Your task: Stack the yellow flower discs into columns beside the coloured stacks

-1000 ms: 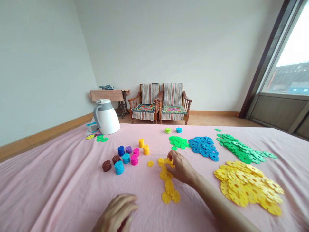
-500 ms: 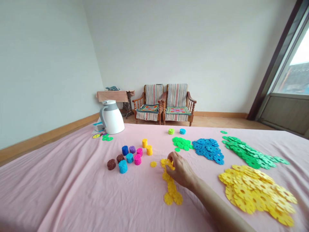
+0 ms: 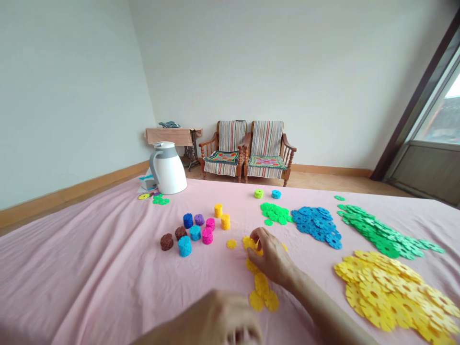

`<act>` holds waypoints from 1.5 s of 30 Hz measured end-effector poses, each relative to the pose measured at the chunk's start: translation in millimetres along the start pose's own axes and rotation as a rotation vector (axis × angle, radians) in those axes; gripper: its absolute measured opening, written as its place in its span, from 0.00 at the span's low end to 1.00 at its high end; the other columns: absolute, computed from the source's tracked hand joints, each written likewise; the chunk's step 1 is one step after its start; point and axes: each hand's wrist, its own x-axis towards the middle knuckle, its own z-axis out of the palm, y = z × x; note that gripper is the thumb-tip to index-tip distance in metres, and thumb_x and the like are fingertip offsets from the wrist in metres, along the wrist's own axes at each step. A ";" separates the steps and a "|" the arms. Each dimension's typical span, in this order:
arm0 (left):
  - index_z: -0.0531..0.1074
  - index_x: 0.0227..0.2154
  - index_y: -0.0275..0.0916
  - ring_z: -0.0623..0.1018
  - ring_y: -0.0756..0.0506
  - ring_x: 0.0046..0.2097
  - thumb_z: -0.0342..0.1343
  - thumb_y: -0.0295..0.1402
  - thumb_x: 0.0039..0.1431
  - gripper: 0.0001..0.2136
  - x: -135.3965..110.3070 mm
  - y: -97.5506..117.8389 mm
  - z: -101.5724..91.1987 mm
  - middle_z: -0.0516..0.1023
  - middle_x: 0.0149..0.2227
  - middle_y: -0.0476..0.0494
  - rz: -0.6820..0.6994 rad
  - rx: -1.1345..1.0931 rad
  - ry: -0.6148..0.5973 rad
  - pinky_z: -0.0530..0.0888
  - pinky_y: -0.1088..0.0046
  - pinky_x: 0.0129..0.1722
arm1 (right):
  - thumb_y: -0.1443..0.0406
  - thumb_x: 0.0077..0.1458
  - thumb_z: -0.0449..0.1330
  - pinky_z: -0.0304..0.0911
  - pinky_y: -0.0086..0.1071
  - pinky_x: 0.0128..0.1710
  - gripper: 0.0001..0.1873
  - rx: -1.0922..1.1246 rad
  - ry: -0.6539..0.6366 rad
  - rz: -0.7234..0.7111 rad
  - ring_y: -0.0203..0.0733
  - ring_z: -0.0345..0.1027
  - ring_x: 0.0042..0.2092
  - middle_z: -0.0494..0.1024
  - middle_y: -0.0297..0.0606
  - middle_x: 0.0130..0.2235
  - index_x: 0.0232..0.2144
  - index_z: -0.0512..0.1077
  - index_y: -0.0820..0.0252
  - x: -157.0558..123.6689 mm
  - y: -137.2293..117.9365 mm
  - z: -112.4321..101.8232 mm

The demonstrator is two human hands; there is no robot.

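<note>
My right hand (image 3: 270, 256) lies on the pink cloth over a short line of yellow snowflake discs (image 3: 261, 287), its thumb and fingers pinched on a yellow disc (image 3: 250, 242) at the far end of that line. A single yellow disc (image 3: 232, 244) lies just left of it. My left hand (image 3: 219, 322) is at the bottom edge, blurred, fingers curled down; what it holds, if anything, does not show.
Small stacked cylinders (image 3: 196, 230) in several colours stand left of centre. Piles of discs lie to the right: light green (image 3: 275, 213), blue (image 3: 318, 224), dark green (image 3: 381, 232), yellow (image 3: 395, 292). A white jug (image 3: 167, 167) stands at the far left; two chairs (image 3: 249, 151) stand beyond the table.
My left hand dropped out of view half a second ago and is back at the bottom edge, further right. The right hand stays on the yellow discs. The view has shifted slightly.
</note>
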 end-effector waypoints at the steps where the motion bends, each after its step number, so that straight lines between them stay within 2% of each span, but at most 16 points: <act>1: 0.69 0.38 0.41 0.72 0.47 0.38 0.43 0.26 0.61 0.10 13.7 -6.7 -13.0 0.72 0.38 0.44 -0.043 0.049 0.075 0.71 0.67 0.40 | 0.69 0.48 0.54 0.58 0.30 0.32 0.06 0.005 0.002 -0.006 0.38 0.63 0.32 0.68 0.36 0.31 0.32 0.61 0.59 1.2 -3.5 0.0; 2: 0.69 0.34 0.40 0.72 0.47 0.36 0.44 0.23 0.58 0.09 27.0 -14.6 -24.3 0.71 0.35 0.46 -0.117 0.173 0.216 0.70 0.68 0.38 | 0.69 0.48 0.54 0.58 0.30 0.32 0.06 0.008 0.002 -0.012 0.38 0.63 0.32 0.69 0.36 0.31 0.32 0.61 0.59 2.7 -7.1 0.0; 4: 0.68 0.33 0.38 0.72 0.45 0.41 0.46 0.19 0.52 0.10 48.7 -31.9 -39.4 0.72 0.36 0.45 -0.173 0.363 0.393 0.69 0.67 0.42 | 0.69 0.48 0.54 0.58 0.30 0.32 0.06 -0.005 -0.014 -0.019 0.39 0.63 0.32 0.69 0.36 0.31 0.32 0.62 0.59 6.7 -14.3 0.3; 7: 0.66 0.35 0.38 0.73 0.46 0.42 0.44 0.15 0.46 0.16 61.0 -54.9 -43.6 0.72 0.37 0.45 -0.204 0.404 0.483 0.69 0.69 0.43 | 0.70 0.47 0.54 0.58 0.31 0.34 0.06 -0.065 -0.074 -0.027 0.40 0.63 0.33 0.70 0.38 0.32 0.32 0.63 0.60 14.3 -23.6 3.2; 10: 0.63 0.41 0.38 0.74 0.47 0.41 0.43 0.15 0.46 0.19 55.9 -68.3 -38.1 0.73 0.37 0.45 -0.200 0.342 0.521 0.69 0.69 0.43 | 0.70 0.47 0.54 0.57 0.33 0.36 0.07 -0.138 -0.126 -0.030 0.41 0.64 0.35 0.71 0.39 0.33 0.33 0.64 0.61 22.6 -29.6 10.2; 17: 0.62 0.44 0.40 0.74 0.47 0.41 0.44 0.16 0.49 0.20 48.3 -73.9 -37.5 0.74 0.37 0.45 -0.179 0.242 0.553 0.70 0.70 0.43 | 0.68 0.47 0.57 0.54 0.37 0.41 0.08 -0.274 -0.161 -0.089 0.46 0.63 0.41 0.70 0.43 0.37 0.33 0.67 0.62 37.2 -35.6 22.5; 21: 0.62 0.44 0.41 0.74 0.47 0.43 0.44 0.16 0.49 0.20 49.1 -71.9 -40.1 0.74 0.39 0.45 -0.166 0.211 0.533 0.69 0.70 0.44 | 0.68 0.47 0.57 0.53 0.36 0.40 0.06 -0.263 -0.182 -0.080 0.45 0.62 0.40 0.69 0.42 0.37 0.32 0.67 0.61 37.9 -36.3 23.7; 24: 0.62 0.44 0.40 0.74 0.47 0.44 0.44 0.16 0.48 0.21 48.4 -71.7 -40.8 0.74 0.40 0.44 -0.170 0.200 0.518 0.69 0.70 0.45 | 0.68 0.48 0.57 0.53 0.36 0.41 0.07 -0.210 -0.174 -0.064 0.44 0.63 0.41 0.69 0.41 0.38 0.33 0.68 0.61 37.9 -32.1 19.7; 28: 0.62 0.44 0.41 0.74 0.47 0.45 0.44 0.15 0.46 0.22 47.9 -74.8 -39.9 0.75 0.41 0.45 -0.185 0.215 0.536 0.69 0.70 0.47 | 0.69 0.49 0.57 0.52 0.36 0.41 0.07 -0.179 -0.139 -0.027 0.42 0.65 0.39 0.70 0.39 0.36 0.33 0.70 0.59 41.6 -16.3 1.8; 32: 0.63 0.43 0.41 0.74 0.47 0.45 0.44 0.15 0.46 0.21 48.6 -76.1 -39.2 0.76 0.41 0.47 -0.180 0.227 0.540 0.69 0.71 0.46 | 0.70 0.45 0.59 0.52 0.36 0.40 0.10 -0.215 -0.223 0.028 0.42 0.66 0.39 0.72 0.37 0.35 0.34 0.73 0.57 43.2 1.7 -14.2; 36: 0.64 0.43 0.41 0.74 0.47 0.46 0.44 0.16 0.47 0.21 49.3 -73.6 -40.0 0.76 0.41 0.46 -0.184 0.226 0.529 0.69 0.71 0.47 | 0.69 0.42 0.62 0.53 0.36 0.40 0.14 -0.197 -0.310 0.029 0.43 0.66 0.39 0.73 0.38 0.36 0.36 0.73 0.56 40.7 10.4 -12.5; 41: 0.64 0.44 0.42 0.74 0.47 0.46 0.44 0.16 0.47 0.21 49.2 -74.5 -39.6 0.76 0.42 0.46 -0.185 0.220 0.527 0.69 0.69 0.48 | 0.69 0.44 0.60 0.56 0.32 0.36 0.07 -0.162 -0.316 0.034 0.40 0.66 0.35 0.71 0.38 0.33 0.30 0.71 0.59 40.0 13.8 -4.6; 45: 0.64 0.43 0.41 0.74 0.47 0.46 0.45 0.16 0.47 0.21 49.1 -76.2 -38.8 0.76 0.42 0.46 -0.190 0.219 0.529 0.69 0.70 0.47 | 0.70 0.45 0.57 0.56 0.31 0.35 0.07 -0.224 -0.317 0.002 0.41 0.65 0.35 0.71 0.40 0.34 0.31 0.69 0.61 39.0 6.9 -5.0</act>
